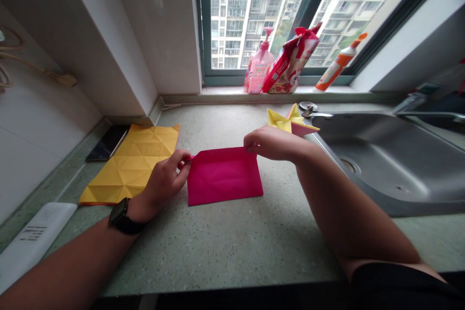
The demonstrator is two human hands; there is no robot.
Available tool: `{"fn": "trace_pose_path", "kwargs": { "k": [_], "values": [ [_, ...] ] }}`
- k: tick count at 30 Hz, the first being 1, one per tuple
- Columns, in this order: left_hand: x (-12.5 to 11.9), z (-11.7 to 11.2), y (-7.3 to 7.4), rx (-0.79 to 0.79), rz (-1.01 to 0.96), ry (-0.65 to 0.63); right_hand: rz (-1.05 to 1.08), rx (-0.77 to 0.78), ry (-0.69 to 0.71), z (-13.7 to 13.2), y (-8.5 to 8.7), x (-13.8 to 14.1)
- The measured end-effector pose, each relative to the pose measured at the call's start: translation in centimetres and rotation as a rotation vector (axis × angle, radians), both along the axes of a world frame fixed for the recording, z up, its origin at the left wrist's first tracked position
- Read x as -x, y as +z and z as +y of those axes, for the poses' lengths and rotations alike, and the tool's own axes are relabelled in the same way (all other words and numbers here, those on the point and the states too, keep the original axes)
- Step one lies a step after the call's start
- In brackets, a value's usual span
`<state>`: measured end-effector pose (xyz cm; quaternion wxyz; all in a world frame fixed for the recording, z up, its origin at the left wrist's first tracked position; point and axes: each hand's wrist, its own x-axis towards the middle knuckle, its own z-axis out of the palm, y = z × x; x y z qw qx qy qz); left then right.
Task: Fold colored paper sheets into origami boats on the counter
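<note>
Pinching the pink paper [224, 176] at its two far corners, I have my left hand [167, 178] closed on the left corner, thumb and fingertips pressed together over the edge, and my right hand [269, 143] closed the same way on the right corner. The pink paper lies flat on the counter [232, 247], folded into a rectangle, with its near edge toward me and both hands at its far edge. Just left of the pink paper, touching nothing of it, lies a yellow sheet [132, 163] creased all over in triangles. Beyond that sheet, further left of the pink paper, a dark phone [108, 143] rests by the wall. Behind and to the right of the pink paper sits a folded paper star [289, 121], yellow and pink, at the rim of the sink [395, 164]. Far behind the pink paper, on the window ledge, stand a pink pump bottle [258, 65], a red bag [290, 64] and an orange-capped bottle [338, 64]. A black watch [121, 218] is on my left wrist.
</note>
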<state>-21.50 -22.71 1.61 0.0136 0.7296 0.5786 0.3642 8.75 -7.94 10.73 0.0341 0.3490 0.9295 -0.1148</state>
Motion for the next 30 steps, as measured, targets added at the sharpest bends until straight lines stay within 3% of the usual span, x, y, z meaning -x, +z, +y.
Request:
{"fn": "trace_pose_path", "kwargs": {
  "k": [4,7,11,14,30],
  "values": [
    [0.1,0.4,-0.1,-0.105,0.086,-0.026,-0.02,-0.024,0.014,0.6,-1.5,0.6],
    [-0.2,0.2,0.0,-0.148,0.132,-0.155,-0.032,-0.043,0.002,0.8,-2.3,1.0],
    [-0.8,-0.2,-0.3,0.003,0.208,-0.447,-0.015,-0.094,-0.028,1.2,-2.8,1.3],
    [-1.1,-0.3,-0.9,0.121,0.254,-0.57,0.007,-0.116,-0.064,1.6,-3.2,1.5],
    [-0.2,0.7,-2.6,0.157,0.31,-0.57,0.034,-0.167,-0.167,3.1,-6.6,1.8]
  ]
}}
